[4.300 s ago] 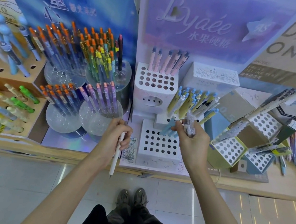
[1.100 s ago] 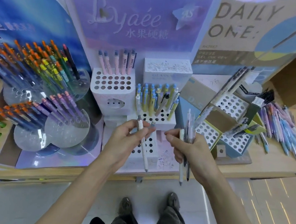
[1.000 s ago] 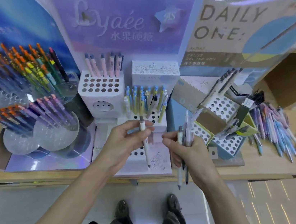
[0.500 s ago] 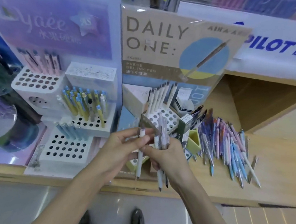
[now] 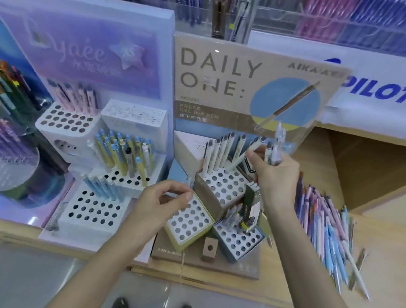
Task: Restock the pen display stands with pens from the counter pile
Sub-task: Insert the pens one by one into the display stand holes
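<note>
My right hand [image 5: 272, 181] is raised over the "DAILY ONE" stand and grips a bunch of pens [image 5: 276, 144] that stick upward. Its fingertips also pinch a white pen [image 5: 238, 160] slanting down toward the holes of the brown block [image 5: 220, 189]. Several white pens [image 5: 218, 153] stand in that block's back row. My left hand [image 5: 161, 206] hovers above the yellow block [image 5: 189, 223] with fingers loosely curled and nothing visible in them. The counter pile of pens [image 5: 323, 229] lies to the right of my right forearm.
A blue block [image 5: 238, 240] holds a few pens and a dark green box [image 5: 252, 204]. To the left the white "Lyaee" stand [image 5: 93, 210] has many bare holes and rows of yellow-blue pens [image 5: 124, 154]. Round clear stands [image 5: 1, 168] are at far left.
The view has swung right to the "DAILY ONE" stand. The white pen has passed from my left hand to my right, which has risen to the brown block. My left hand now holds nothing.
</note>
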`<state>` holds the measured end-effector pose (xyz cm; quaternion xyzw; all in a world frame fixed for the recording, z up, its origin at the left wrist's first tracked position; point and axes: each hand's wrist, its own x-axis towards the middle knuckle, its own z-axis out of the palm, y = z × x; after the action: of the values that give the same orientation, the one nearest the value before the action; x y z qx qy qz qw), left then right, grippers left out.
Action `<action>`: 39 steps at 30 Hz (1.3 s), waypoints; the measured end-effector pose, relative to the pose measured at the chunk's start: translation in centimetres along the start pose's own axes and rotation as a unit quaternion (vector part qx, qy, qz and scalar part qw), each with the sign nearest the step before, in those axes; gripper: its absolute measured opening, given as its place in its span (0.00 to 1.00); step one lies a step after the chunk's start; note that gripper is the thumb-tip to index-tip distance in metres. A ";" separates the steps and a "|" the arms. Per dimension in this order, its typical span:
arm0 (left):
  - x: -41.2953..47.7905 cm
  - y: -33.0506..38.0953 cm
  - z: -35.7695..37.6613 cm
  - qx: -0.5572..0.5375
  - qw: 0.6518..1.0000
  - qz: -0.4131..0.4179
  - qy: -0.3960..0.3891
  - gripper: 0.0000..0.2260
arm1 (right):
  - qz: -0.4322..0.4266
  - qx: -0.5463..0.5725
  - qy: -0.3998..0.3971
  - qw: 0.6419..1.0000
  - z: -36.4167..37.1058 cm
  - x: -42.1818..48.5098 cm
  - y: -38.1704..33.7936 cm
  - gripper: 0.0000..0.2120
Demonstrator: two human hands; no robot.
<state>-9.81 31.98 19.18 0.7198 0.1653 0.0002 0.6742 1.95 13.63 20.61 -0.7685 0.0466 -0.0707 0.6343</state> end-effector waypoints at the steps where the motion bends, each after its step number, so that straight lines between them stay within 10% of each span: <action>1: 0.1 -0.1 -0.1 0.001 1.000 -0.001 0.000 0.03 | -0.003 -0.011 0.003 1.000 0.2 0.2 0.3 0.15; 29: 0.4 0.3 0.2 -0.004 1.000 0.012 -0.008 0.02 | -0.050 -0.125 -0.098 0.986 1.1 1.0 -0.7 0.12; 33: -0.1 1.2 0.3 -0.019 0.999 0.032 -0.029 0.04 | -0.001 0.096 -0.139 0.986 -0.9 -0.3 -2.3 0.10; 39: -0.4 2.9 2.5 0.005 0.982 0.051 -0.184 0.18 | 0.148 0.393 -0.291 0.859 -0.2 -3.7 -3.5 0.10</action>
<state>-8.97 29.33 21.84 0.7188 0.0015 -0.0983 0.6883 -1.83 14.67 23.92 -0.4246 -0.0585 0.2390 0.8713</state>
